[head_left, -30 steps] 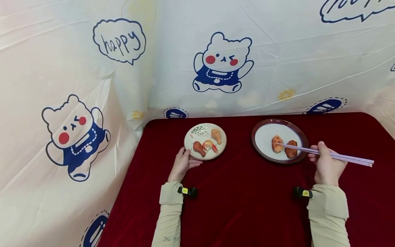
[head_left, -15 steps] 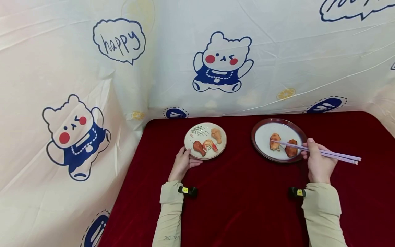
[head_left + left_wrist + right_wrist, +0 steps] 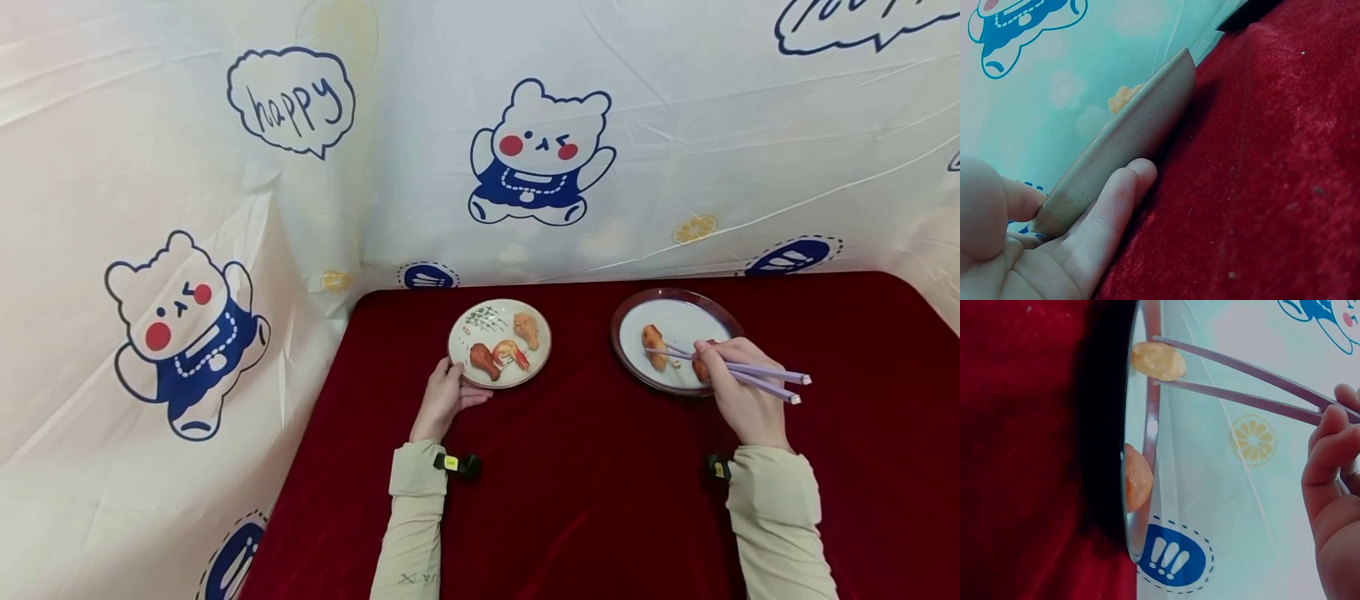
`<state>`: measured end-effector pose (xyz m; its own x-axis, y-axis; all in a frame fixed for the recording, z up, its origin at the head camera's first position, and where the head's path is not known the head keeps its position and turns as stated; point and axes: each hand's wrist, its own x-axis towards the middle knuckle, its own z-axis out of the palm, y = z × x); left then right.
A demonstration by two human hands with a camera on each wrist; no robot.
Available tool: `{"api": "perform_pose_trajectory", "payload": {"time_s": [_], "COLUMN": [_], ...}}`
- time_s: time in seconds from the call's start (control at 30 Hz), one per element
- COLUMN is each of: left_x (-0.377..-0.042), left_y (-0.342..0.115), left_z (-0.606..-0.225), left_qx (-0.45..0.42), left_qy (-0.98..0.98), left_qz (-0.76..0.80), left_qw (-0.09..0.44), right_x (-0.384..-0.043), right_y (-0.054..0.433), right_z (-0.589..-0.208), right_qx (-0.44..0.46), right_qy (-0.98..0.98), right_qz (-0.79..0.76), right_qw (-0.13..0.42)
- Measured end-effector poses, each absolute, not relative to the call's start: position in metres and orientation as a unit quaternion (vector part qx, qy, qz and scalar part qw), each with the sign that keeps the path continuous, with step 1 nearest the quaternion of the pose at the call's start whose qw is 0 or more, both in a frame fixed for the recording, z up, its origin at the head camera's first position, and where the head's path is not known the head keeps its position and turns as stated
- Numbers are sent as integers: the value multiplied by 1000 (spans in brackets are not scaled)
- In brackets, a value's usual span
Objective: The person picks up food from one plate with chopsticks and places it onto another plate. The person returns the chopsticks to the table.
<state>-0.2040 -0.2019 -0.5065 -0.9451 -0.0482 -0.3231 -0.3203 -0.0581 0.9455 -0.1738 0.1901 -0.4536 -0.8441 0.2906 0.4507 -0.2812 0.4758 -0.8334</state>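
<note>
My left hand (image 3: 441, 400) grips the near-left rim of a small cream plate (image 3: 482, 333), thumb at the edge and fingers beneath. A drumstick (image 3: 483, 360), a shrimp (image 3: 512, 356) and a pale fried piece (image 3: 526, 330) lie on that plate. In my right hand (image 3: 752, 400) is a pair of purple chopsticks (image 3: 780, 374). Their tips straddle a golden chicken wing (image 3: 1159, 361) over the brown-rimmed plate (image 3: 619, 343); whether it is lifted, I cannot tell. A darker chicken piece (image 3: 1138, 478) sits on the same plate, partly hidden by the right hand in the head view.
Both plates stand toward the back of a table covered in dark red velvet (image 3: 585, 467). Behind and to the left hangs a pale curtain (image 3: 420, 167) printed with bears. Each wrist carries a small black camera.
My right hand has moved left with the chopsticks, whose rear ends have spread apart. The golden wing has shifted left on the plate and turned. My left hand and its plate stay put.
</note>
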Motion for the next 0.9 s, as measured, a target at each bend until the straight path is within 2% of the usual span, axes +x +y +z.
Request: {"api": "perform_pose_trajectory", "payload": {"time_s": [0.47,0.77,0.9], "left_x": [-203,-203,-203], "left_y": [-202,-202,-202], "left_z": [-506,-506,-506], "left_qx": [-135,-135,-138], "left_qy": [680,678,679], "left_qz": [714,716,714], "left_qw": [96,95,95], "right_x": [-179,-180,-179], "right_y": [180,190,197], "right_z": [-464,-464,-462], "right_qx": [-18,-158,-188], "right_qy": [-806,-721,-645], "right_qz": [522,630,703], "right_qw": [278,239,234]}}
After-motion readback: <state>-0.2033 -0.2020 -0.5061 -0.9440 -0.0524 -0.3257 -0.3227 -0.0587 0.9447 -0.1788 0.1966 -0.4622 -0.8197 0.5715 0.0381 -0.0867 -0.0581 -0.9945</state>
